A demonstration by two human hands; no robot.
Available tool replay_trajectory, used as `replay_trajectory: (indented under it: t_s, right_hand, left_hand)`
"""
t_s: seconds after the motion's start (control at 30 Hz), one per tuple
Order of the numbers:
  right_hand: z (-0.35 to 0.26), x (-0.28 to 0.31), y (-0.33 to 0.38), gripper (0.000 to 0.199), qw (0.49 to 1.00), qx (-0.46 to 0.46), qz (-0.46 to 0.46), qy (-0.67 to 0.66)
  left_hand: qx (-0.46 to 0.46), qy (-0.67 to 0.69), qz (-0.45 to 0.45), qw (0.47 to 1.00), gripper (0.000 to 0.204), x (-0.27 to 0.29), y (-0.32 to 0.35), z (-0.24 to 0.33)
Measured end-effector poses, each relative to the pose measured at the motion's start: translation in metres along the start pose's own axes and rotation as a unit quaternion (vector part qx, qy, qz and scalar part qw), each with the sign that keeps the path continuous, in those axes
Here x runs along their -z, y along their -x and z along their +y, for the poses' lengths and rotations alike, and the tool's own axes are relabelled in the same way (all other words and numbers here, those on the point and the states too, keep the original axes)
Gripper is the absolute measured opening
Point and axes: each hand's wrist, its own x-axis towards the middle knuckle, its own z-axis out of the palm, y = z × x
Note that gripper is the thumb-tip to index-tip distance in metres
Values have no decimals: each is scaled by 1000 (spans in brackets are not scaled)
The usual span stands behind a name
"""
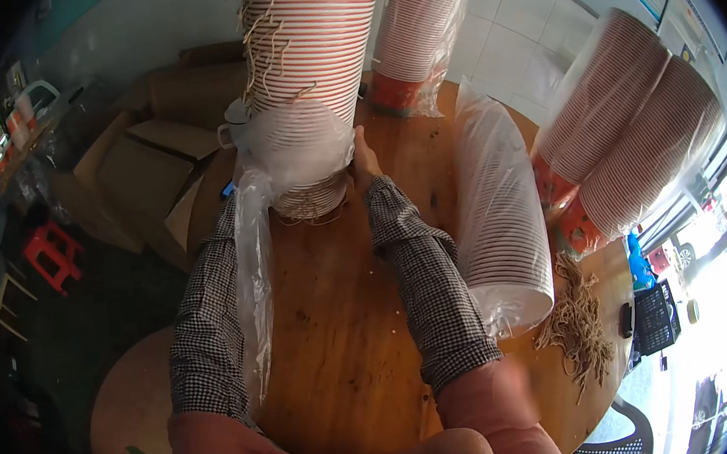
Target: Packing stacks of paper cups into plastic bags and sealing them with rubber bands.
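Observation:
A tall stack of nested paper tubs (313,50) with red and white rims stands in front of me, thin string handles hanging down its left side. Around its lower part sits a clear plastic bag (296,151), and a long loose tail of it trails down beside my left forearm. My right hand (364,159) is closed against the right side of the stack at the bag's edge, its fingers partly hidden. The left sleeve (207,318) reaches to the stack's left side; bag and stack hide my left hand there.
On the wooden table (330,334), a bagged tub stack (507,232) lies at right beside a heap of twine (579,320). More bagged stacks (424,31) stand behind and at far right (603,94). A white mug (236,121), cardboard boxes (142,168) and a red stool (52,257) are left.

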Motion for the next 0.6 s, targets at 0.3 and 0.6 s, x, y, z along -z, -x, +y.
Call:
replay_trajectory:
  t_s: [0.3,0.6]
  right_hand:
    - [1,27,78,73,991,49,124,18]
    - [63,99,182,65,996,63,-24,-66]
  left_hand:
    - [-151,-10,-31,988,42,19,194,-29]
    - [132,42,-166,976,40,-35,243,102]
